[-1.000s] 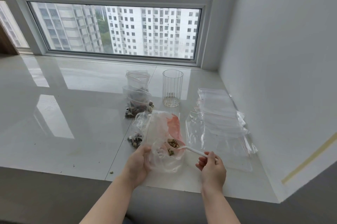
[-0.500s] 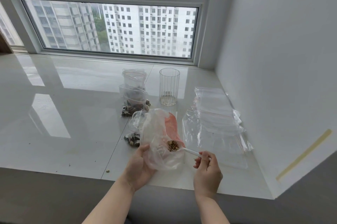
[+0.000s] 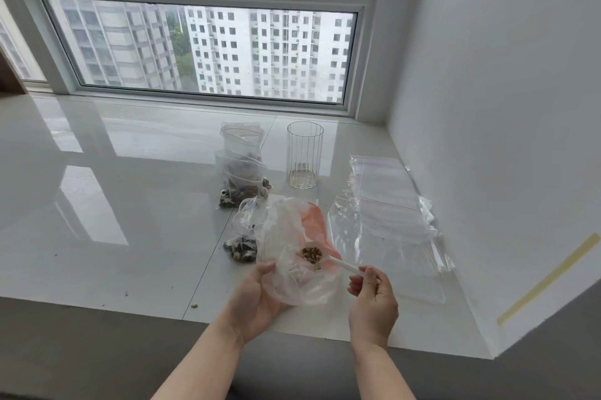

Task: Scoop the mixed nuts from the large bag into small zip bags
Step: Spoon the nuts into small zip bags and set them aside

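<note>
Left hand (image 3: 257, 298): grip grasping the near left side of the large bag (image 3: 292, 256); thumb on the bag's upper face, fingers curled beneath; bag raised off the table (image 3: 130, 204) at the near edge.
Right hand (image 3: 372, 297): grip pinching the end of the white spoon (image 3: 328, 261) handle between thumb and fingertips; palm turned toward the person.
Spoon: handle runs from the right grip up and to the left; bowl sits at the mouth of the large bag, just beyond and left of the right grip; bowl carries a small heap of mixed nuts (image 3: 311, 253).
Large bag: thin clear plastic, crumpled; an orange patch shows on its far right side; lies between the two hands, touching the left grip; right grip apart from the plastic, joined to it only by the spoon.
Small bag with nuts (image 3: 242, 248): lies on the table just left of the large bag, beyond the left grip; top partly hidden by the large bag.
Filled bags (image 3: 242, 171): a group of zip bags with nuts standing farther back, toward the window (image 3: 201, 48).
Empty zip bags (image 3: 387, 201): a flat stack on the table to the right, near the wall (image 3: 504, 106); well apart from both grips.
Glass (image 3: 304, 158): ribbed, upright, between the filled bags and the empty stack; contents cannot be told.
Table surface: glossy white; a few crumbs near the front edge.
</note>
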